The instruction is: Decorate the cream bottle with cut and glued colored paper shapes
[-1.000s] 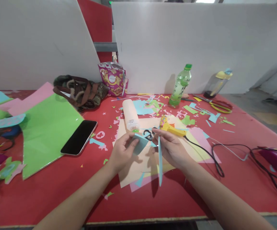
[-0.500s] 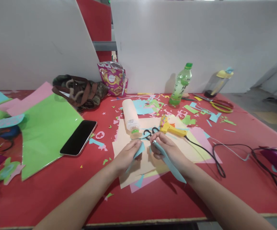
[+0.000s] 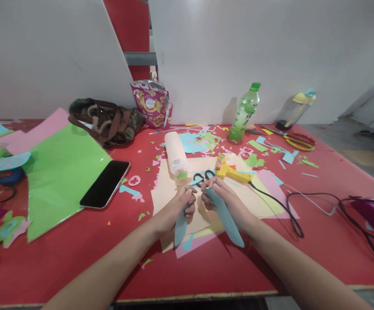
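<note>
My left hand point(image 3: 178, 209) is closed on a blue paper strip point(image 3: 181, 228), whose rounded end hangs down below the fingers. A wider blue paper strip point(image 3: 227, 217) is pinched in my right hand point(image 3: 224, 197) and slants down toward the wrist. The two hands are a little apart, over stacked cream paper sheets point(image 3: 164, 206). Just beyond the fingers lie black-handled scissors point(image 3: 198, 179), partly hidden by my right hand. A white glue bottle point(image 3: 176, 153) with a green cap lies on its side behind my left hand. The yellow glue gun point(image 3: 235, 172) rests beyond my right hand.
At left are a phone point(image 3: 105, 184) and a green sheet point(image 3: 57, 172). A camouflage bag point(image 3: 109, 122), a snack bag point(image 3: 151, 103) and a green drink bottle point(image 3: 245, 113) stand at the back. Paper scraps point(image 3: 206, 142) litter the red table. A black cord point(image 3: 298, 226) curls at right.
The blue strip in my left hand has swung down and shows more of its length. My right hand has turned slightly, its strip shifting a little left. Both hands stay over the cream sheets.
</note>
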The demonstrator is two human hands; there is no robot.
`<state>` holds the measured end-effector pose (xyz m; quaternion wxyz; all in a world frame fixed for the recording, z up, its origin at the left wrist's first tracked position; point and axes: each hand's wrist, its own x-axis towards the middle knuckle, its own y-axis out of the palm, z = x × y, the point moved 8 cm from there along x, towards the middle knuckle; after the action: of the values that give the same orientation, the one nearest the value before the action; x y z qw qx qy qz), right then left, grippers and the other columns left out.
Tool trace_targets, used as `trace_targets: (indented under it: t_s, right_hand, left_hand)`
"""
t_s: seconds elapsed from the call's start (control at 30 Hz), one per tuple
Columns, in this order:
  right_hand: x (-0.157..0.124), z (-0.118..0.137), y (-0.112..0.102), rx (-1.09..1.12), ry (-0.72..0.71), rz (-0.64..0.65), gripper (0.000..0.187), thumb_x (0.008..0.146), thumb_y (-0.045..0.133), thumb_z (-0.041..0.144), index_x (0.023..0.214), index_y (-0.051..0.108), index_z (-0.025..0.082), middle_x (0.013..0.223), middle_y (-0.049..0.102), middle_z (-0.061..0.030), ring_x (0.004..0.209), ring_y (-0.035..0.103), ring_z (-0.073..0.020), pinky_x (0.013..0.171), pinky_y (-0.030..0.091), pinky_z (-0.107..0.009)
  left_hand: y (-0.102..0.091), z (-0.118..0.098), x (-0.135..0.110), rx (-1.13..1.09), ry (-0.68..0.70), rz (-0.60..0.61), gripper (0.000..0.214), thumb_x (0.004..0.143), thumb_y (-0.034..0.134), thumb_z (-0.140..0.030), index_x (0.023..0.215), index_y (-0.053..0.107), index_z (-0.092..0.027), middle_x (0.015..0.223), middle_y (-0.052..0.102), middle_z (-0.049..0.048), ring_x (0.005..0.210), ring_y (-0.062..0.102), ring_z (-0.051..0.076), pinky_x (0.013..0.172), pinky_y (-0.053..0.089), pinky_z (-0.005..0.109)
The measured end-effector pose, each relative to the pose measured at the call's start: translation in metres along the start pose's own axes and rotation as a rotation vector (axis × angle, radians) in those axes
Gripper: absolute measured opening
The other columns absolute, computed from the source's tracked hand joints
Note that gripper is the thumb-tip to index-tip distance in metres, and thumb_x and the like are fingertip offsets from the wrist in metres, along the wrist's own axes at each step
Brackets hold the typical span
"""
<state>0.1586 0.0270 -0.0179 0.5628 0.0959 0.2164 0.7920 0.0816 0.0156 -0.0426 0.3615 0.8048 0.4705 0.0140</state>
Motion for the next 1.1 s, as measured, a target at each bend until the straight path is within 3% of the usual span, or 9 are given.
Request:
trace_targets:
  t_s: [0.2,0.37,0.47,0.53,0.73,0.87,1.0,1.1]
  right_hand:
    - [0.001,0.001,-0.001,-0.120,-0.067,-0.034,0.023,0.074,0.054,0.038,0.071,0.040,0.021,0.076,0.048,0.0036,0.066,0.051,-0.0084,0.063,0.039,-0.024]
    - [0.002,0.002,-0.010,-0.272,-0.132,-0.113,0.019,0.079,0.047,0.040,0.078,0.038,0.023,0.089,0.051,0.0003,0.080,0.056,-0.0123,0.076,0.042,-0.032]
    - [0.004,0.007,-0.019,-0.491,-0.189,-0.194,0.015,0.082,0.039,0.038,0.085,0.037,0.023,0.091,0.055,-0.0041,0.084,0.056,-0.0156,0.072,0.044,-0.033]
    - [0.004,0.014,-0.025,-0.665,-0.240,-0.250,0.013,0.083,0.037,0.034,0.089,0.037,0.023,0.092,0.057,-0.0064,0.086,0.056,-0.0174,0.073,0.043,-0.035]
    - [-0.001,0.049,-0.047,-1.467,-0.434,-0.586,0.023,0.074,0.037,0.012,0.095,0.046,0.014,0.097,0.055,-0.0143,0.096,0.048,-0.0253,0.082,0.036,-0.040]
    - [0.004,0.048,-0.071,-1.841,-0.238,-0.696,0.035,0.069,0.042,0.010,0.104,0.047,0.012,0.113,0.049,-0.0166,0.102,0.042,-0.0301,0.082,0.033,-0.042]
    - [0.010,0.044,-0.094,-1.891,-0.026,-0.636,0.035,0.073,0.040,0.010,0.107,0.046,0.014,0.106,0.054,-0.0138,0.094,0.046,-0.0274,0.074,0.035,-0.037]
    - [0.015,0.046,-0.103,-1.908,0.059,-0.559,0.038,0.076,0.041,0.013,0.114,0.042,0.013,0.101,0.056,-0.0141,0.091,0.047,-0.0273,0.068,0.036,-0.034]
  left_hand:
    - [-0.004,0.000,0.004,0.084,0.066,-0.011,0.045,0.063,0.053,-0.060,0.077,0.044,-0.018,0.061,0.032,-0.0061,0.046,0.028,0.004,0.041,0.022,0.016]
    - [-0.019,-0.007,0.003,0.023,0.139,-0.202,0.056,0.060,0.051,-0.065,0.085,0.050,-0.015,0.063,0.038,-0.0043,0.050,0.037,0.005,0.047,0.031,0.018]
    - [-0.024,-0.010,0.000,0.010,0.105,-0.296,0.055,0.059,0.051,-0.065,0.082,0.051,-0.015,0.061,0.038,-0.0047,0.047,0.035,0.005,0.043,0.029,0.018]
    - [-0.025,-0.012,0.000,0.020,0.105,-0.295,0.053,0.061,0.051,-0.064,0.081,0.050,-0.015,0.062,0.039,-0.0043,0.046,0.035,0.005,0.041,0.027,0.017]
    - [-0.030,-0.011,0.002,0.070,0.092,-0.303,0.050,0.070,0.043,-0.062,0.086,0.047,-0.015,0.066,0.049,0.0006,0.046,0.039,0.005,0.043,0.028,0.019]
    - [-0.027,-0.006,0.005,0.067,0.071,-0.240,0.045,0.069,0.047,-0.059,0.079,0.045,-0.015,0.059,0.045,-0.0015,0.049,0.040,0.007,0.048,0.032,0.021]
    - [-0.019,-0.008,0.005,0.099,0.080,-0.151,0.041,0.070,0.052,-0.053,0.087,0.042,-0.017,0.063,0.043,-0.0031,0.048,0.038,0.005,0.048,0.029,0.021]
    - [-0.018,-0.012,0.003,0.253,0.058,-0.151,0.037,0.071,0.054,-0.047,0.090,0.041,-0.018,0.065,0.041,-0.0037,0.049,0.035,0.005,0.048,0.028,0.021]
